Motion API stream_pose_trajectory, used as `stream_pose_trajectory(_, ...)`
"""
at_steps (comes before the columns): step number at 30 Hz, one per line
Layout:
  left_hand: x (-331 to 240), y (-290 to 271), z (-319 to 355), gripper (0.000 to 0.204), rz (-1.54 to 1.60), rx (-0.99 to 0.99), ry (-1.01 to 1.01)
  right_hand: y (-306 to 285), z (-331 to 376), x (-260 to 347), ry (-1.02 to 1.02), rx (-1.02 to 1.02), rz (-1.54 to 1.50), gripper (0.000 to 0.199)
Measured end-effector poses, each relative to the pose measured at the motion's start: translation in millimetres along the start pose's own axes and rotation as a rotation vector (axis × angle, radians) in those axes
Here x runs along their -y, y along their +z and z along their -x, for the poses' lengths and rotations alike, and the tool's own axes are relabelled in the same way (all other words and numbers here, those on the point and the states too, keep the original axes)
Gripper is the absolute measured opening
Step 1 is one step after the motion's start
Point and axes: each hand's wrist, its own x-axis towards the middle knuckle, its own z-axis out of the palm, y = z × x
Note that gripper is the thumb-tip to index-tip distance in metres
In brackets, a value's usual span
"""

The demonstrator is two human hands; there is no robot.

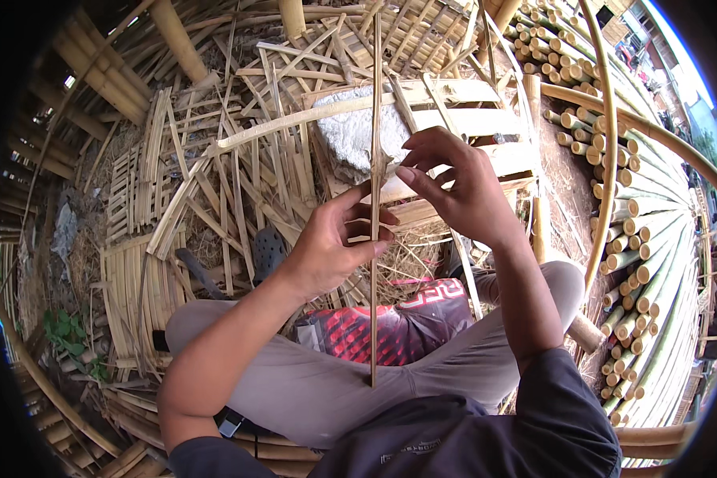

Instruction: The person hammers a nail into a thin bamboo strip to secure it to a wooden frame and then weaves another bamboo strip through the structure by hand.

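Observation:
A long, thin bamboo strip stands almost upright in front of me, its lower end by my lap. My left hand curls loosely around it at mid-length, thumb and fingertips at the strip. Just right of the strip and higher up is my right hand. Its fingers are bent, with thumb and forefinger apart. A small pale patch shows by the right thumb tip, too blurred to name. Behind the hands, a rough grey stone block rests on a low wooden platform.
Split bamboo strips litter the ground ahead and left. Cut bamboo poles are stacked at right, behind a bent pole. A red and black patterned cloth lies between my legs. A dark clog-style shoe sits left of my hand.

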Motion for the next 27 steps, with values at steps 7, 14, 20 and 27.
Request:
stream_pose_trajectory(7, -8, 7, 4, 0.08, -0.142, -0.144, 0.005, 17, -25, -3, -0.095, -0.181, -0.115, 0.031)
stream_pose_trajectory(14, -18, 11, 8, 0.08, -0.178, -0.193, 0.025, 22, -56, -7, -0.104, -0.289, -0.107, 0.03)
stream_pose_trajectory(20, -19, 6, 11, 0.079, -0.122, -0.117, 0.053, 22, -69, 3, -0.141, -0.293, -0.113, 0.03)
stream_pose_trajectory(27, -19, 9, 9, 0.079, -0.106, -0.049, 0.072, 35, -72, -4, -0.178, -0.334, -0.157, 0.023)
